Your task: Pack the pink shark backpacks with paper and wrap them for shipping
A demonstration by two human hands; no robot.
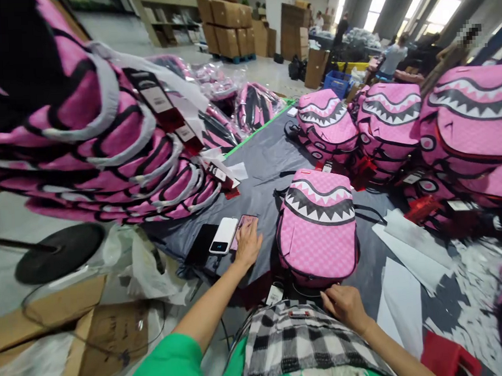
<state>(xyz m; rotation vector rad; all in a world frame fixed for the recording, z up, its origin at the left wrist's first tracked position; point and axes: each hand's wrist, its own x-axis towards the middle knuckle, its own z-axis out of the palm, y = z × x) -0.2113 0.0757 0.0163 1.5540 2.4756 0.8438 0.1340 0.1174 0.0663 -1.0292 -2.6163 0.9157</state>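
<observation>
A pink backpack (318, 229) with a grey shark-mouth print lies flat on the dark table cover (266, 160) in front of me. My left hand (248, 244) rests flat with fingers stretched out on a pink phone (243, 223), beside a white power bank (223, 236) and a black phone (201, 244). My right hand (344, 306) is curled at the near bottom edge of the backpack, by its base; whether it grips anything is hidden. A white tag (274, 294) lies near the backpack's lower left corner.
A tall stack of flat pink backpacks (109, 149) rises at the left. Stuffed pink backpacks (391, 123) line the right side. White paper sheets (405, 248) lie at the right. Cardboard (50, 321) and plastic bags lie on the floor. Boxes and people are far behind.
</observation>
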